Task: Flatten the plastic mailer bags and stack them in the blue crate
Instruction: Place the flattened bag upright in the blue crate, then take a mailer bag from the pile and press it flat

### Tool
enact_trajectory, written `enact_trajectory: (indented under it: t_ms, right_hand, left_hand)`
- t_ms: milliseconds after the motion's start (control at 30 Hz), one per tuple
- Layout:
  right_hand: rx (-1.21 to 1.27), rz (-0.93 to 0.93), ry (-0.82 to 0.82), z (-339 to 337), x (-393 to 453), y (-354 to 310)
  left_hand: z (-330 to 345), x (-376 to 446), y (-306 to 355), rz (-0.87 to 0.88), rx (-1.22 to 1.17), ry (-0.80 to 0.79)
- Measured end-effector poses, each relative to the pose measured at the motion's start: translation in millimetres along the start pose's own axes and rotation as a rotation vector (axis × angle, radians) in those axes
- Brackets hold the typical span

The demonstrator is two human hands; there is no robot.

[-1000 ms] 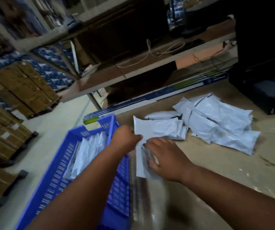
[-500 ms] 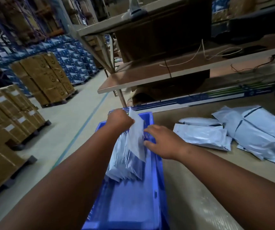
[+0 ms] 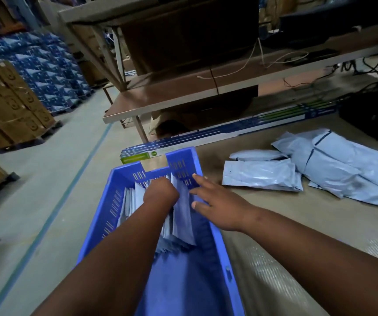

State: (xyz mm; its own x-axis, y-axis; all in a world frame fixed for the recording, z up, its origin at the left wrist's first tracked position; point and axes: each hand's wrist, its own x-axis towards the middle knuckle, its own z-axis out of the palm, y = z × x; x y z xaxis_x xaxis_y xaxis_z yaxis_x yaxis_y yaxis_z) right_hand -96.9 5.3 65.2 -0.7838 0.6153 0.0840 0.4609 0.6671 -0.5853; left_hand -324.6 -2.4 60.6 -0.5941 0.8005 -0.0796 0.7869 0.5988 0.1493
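Note:
The blue crate (image 3: 117, 201) stands against the left edge of the table, with several pale mailer bags (image 3: 183, 215) standing on edge at its far end. My left hand (image 3: 160, 192) reaches down into the crate among those bags; its fingers are hidden behind the wrist and the bags. My right hand (image 3: 217, 199) hovers over the crate's right wall with fingers spread, its fingertips close to the rightmost bag. More pale mailer bags lie on the table: one flat bag (image 3: 261, 175) close to the crate and a loose heap (image 3: 347, 169) further right.
A long blue-and-green flat box (image 3: 229, 133) lies along the table's far edge. Behind it stands a brown shelf (image 3: 183, 92) with cables. Pallets of cardboard boxes (image 3: 8, 106) and blue packs (image 3: 46, 71) line the aisle on the left. Dark equipment sits at the far right.
The bag held above the crate has gone down among the standing bags. My left hand has followed it into the crate, and my right hand has let go and opened its fingers.

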Motion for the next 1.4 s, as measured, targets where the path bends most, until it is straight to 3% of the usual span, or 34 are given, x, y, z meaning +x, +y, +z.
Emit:
enact_trajectory:
  t_ms: [200,433,667,933,1033,1100,1233,1400]
  right_hand:
    - [0.064,0.005,0.021,1.2,-2.2,-2.7]
    - [0.061,0.008,0.042,0.3,2.2,-3.1]
    - [0.147,-0.027,0.264,-24.7,1.8,8.6]
    - [-0.282,0.046,0.146,-86.1,1.7,76.1]
    - [-0.649,0.077,-0.007,-95.2,-1.1,123.1]
    - [-0.767,0.115,-0.069,-96.8,-3.8,156.0]
    - [-0.784,0.226,-0.115,-88.1,-12.6,208.2]
    - [-0.709,0.137,-0.025,-88.5,-27.4,242.5]
  left_hand:
    - [14.7,0.3,9.9,0.003,0.072,0.102]
    - [11.1,0.9,11.2,-0.006,0.057,0.111]
    - [-33.3,-21.0,28.8,0.084,0.009,0.246]
    - [-76.2,-54.1,100.3,0.489,0.127,0.333]
    - [-63.5,-58.0,138.2,0.618,0.269,0.25]
    - [-52.5,-61.2,159.3,0.673,0.337,0.175]
    - [-29.2,-69.9,186.9,0.718,0.418,0.105]
    - [-9.8,-84.0,203.1,0.749,0.419,0.117]
